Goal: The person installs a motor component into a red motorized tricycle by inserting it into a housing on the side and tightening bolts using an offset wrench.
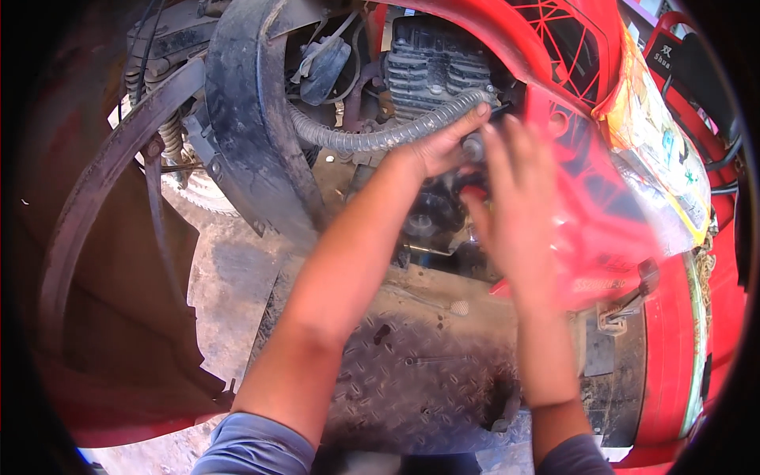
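My left hand [445,149] is closed beside the end of a grey ribbed hose [356,141], its thumb lying along the hose. A grey round-ended part [473,149] shows at its fingers; its kind is not clear. Close to it on the right, my right hand [514,178] is blurred by motion, fingers stretched and thumb apart, with nothing visible in them. Above both hands sits a black finned engine cylinder [437,67]. Dark engine parts [423,222] lie below, partly hidden by the hands.
Red body panels [590,206] border the engine on the right, near a plastic bag [661,158]. A black mudguard [249,103] curves down at left. On the treaded floor plate [380,404] lies a wrench [439,360]. A pedal [633,301] sticks out at right.
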`<state>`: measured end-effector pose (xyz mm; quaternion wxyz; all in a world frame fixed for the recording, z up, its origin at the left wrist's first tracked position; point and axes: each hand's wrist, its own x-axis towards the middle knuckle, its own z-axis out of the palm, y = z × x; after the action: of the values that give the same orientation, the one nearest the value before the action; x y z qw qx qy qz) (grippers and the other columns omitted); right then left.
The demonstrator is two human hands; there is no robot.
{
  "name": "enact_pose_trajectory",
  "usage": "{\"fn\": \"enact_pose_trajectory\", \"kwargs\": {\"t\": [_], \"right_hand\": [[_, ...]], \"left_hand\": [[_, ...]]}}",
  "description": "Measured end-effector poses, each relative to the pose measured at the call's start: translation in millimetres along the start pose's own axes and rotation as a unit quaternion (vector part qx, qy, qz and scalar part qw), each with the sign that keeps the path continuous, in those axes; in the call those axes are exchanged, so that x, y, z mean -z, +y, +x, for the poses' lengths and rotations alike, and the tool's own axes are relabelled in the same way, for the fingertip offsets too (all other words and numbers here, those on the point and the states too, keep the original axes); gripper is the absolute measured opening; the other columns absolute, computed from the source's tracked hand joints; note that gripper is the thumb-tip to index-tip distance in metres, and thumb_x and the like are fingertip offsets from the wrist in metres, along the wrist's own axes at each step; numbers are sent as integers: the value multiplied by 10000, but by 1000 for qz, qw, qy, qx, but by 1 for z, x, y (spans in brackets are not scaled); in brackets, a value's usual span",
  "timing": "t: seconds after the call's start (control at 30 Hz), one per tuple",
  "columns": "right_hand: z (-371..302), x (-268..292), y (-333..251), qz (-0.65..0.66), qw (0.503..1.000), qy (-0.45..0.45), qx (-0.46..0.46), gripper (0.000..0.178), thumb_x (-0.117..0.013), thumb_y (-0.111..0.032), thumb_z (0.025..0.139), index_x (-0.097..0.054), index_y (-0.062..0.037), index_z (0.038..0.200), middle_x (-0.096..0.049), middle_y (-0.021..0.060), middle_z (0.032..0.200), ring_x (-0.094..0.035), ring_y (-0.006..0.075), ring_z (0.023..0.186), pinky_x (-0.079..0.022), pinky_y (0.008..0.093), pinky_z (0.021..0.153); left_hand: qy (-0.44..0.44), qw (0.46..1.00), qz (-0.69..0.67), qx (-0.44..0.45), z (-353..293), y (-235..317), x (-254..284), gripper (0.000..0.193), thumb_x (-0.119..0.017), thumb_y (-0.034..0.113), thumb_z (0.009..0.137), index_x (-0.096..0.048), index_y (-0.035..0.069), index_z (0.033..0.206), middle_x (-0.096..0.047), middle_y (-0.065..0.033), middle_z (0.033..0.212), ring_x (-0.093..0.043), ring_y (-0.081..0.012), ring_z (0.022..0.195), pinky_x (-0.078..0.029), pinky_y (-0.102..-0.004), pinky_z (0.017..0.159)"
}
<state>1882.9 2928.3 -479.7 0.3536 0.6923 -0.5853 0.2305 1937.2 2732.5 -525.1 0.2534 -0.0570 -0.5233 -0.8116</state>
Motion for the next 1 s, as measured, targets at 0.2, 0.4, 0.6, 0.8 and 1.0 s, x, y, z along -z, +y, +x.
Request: {"fn": "enact_pose_trajectory", "kwargs": {"t": [0.2,0.4,0.6,0.8,1.0], "right_hand": [[19,-21,40,25,993,40,112,680,-797,-145,759,-561,-101,1395,-526,158,1369,-469,363,1366,-268,583,1213],[20,-15,40,3,994,-20,108,666,-816,-179,748,-567,-115,1362,-529,157,1374,-470,328,1371,-256,586,1222],[50,-5,54,-43,968,-91,230,760,-880,-248,653,-552,-125,1327,-565,167,1324,-533,334,1291,-294,554,1207],[56,-6,57,-62,959,-62,271,748,-899,-307,589,-571,-139,1240,-571,170,1285,-550,338,1225,-358,542,1130],[53,-7,52,-74,962,-82,251,735,-898,-325,596,-581,-144,1234,-577,160,1275,-550,334,1226,-364,534,1124]], "left_hand": [[-6,987,-141,-74,-10,-1,3,435,-667,281,991,-587,78,1368,-685,-108,1278,-705,-240,1106,-647,-417,812],[99,993,-66,-10,3,0,-9,355,-544,358,1053,-636,103,1282,-706,-90,1191,-712,-179,1047,-630,-339,803],[107,993,-52,8,9,-4,-11,411,-497,397,1062,-616,111,1331,-668,-88,1295,-670,-183,1159,-578,-356,948],[93,987,-130,-12,12,-17,-6,386,-527,384,1046,-631,125,1312,-666,-64,1286,-647,-191,1178,-544,-373,996],[51,985,-153,-54,18,-18,0,331,-566,331,1039,-643,94,1256,-677,-72,1227,-654,-198,1140,-556,-374,979]]}}
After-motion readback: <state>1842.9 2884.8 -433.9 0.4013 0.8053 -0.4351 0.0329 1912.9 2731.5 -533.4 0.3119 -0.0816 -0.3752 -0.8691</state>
